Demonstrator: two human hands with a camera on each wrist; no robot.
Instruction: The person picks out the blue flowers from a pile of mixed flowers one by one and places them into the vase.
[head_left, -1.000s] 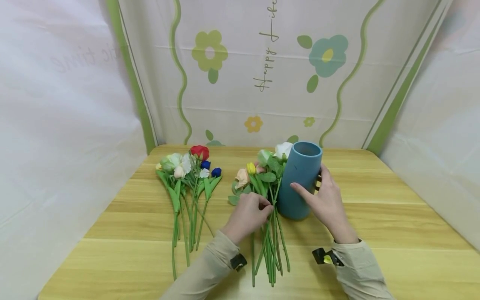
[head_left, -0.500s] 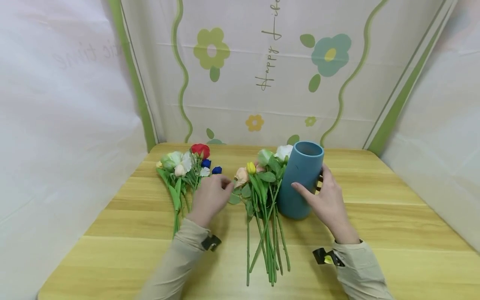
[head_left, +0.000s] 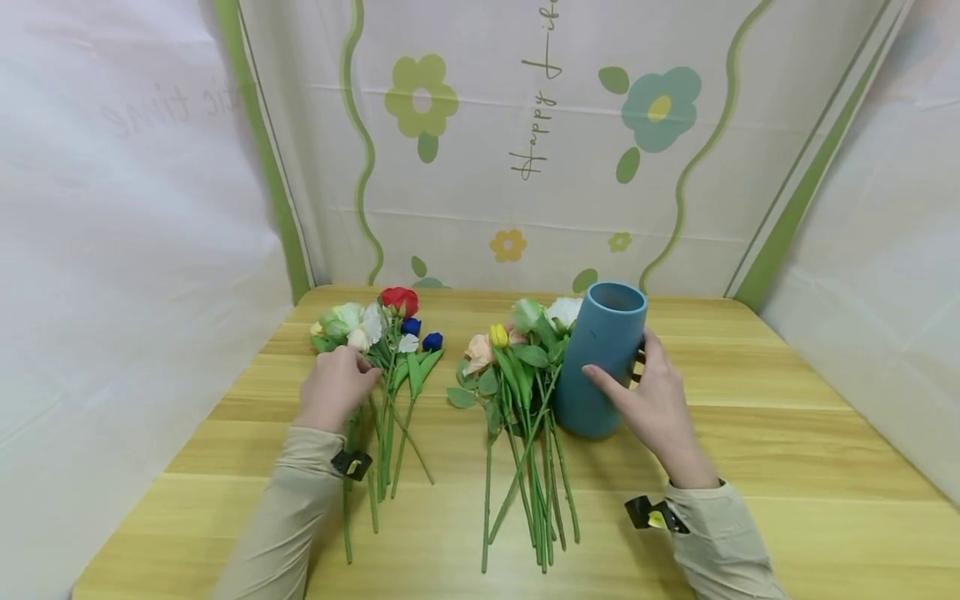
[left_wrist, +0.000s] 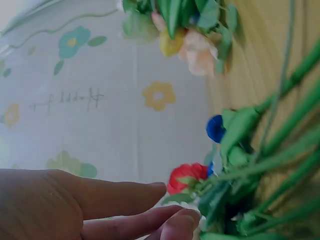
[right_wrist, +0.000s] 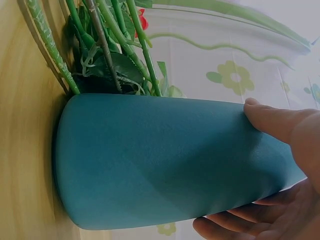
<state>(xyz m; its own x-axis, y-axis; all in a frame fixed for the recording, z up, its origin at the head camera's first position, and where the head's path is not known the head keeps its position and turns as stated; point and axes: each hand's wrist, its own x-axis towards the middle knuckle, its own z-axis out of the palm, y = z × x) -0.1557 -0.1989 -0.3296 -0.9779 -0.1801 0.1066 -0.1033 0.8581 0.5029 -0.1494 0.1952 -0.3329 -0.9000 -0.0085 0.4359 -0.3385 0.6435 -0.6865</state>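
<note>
My right hand (head_left: 660,408) holds the blue vase (head_left: 603,367) from its right side, thumb on the front and fingers round the far side. In the right wrist view the vase (right_wrist: 165,160) stands upright on the wood, the thumb and fingers spread about its upper part. My left hand (head_left: 337,387) is over the left bunch of artificial flowers, just below a pale bud, hiding part of the stems (head_left: 386,433). The left wrist view shows its thumb and fingertips slightly apart, nothing visible between them, close to the red flower (left_wrist: 186,177) and green leaves.
A second bunch lies against the vase, with a yellow tulip (head_left: 498,336), a peach rose (head_left: 477,354) and long stems (head_left: 536,492) reaching toward the front. Blue buds (head_left: 432,342) lie on the left bunch's right side. A printed curtain (head_left: 465,167) closes off the wooden table's back.
My left hand has left the right bunch's stems and moved left to the other bunch. A few stems of the right bunch have spread to the left. The right hand stays on the vase.
</note>
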